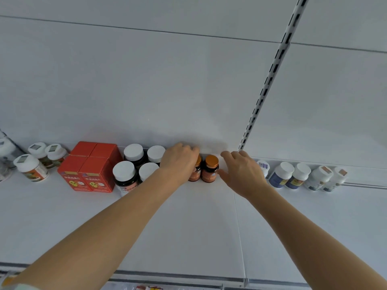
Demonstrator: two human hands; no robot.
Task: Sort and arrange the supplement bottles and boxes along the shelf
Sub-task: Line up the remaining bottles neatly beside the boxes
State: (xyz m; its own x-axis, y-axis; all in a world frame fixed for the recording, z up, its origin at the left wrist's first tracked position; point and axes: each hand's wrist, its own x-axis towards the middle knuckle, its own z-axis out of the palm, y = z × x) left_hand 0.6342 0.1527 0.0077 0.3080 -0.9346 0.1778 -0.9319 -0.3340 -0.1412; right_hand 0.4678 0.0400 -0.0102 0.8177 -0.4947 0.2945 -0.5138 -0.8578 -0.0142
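At the shelf's (188, 227) back edge, 1 orange-capped bottle (196, 170) is gripped by the left hand (180, 162); the right hand (240, 170), fingers relaxed, is touching another orange-capped bottle (210, 169) alongside.

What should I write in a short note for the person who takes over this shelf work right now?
Left hand: curled over the top of an orange-capped bottle, gripping it.
Right hand: fingers relaxed, thumb beside the second orange-capped bottle; contact cannot be told.
Shelf: red boxes grouped at left, four dark white-capped bottles next to them, blue-labelled bottles at right, more white bottles at both ends.
Done: boxes and dark bottles stand grouped by kind.
Left: set the two orange-capped bottles in line, then check the bottles at far left and far right.
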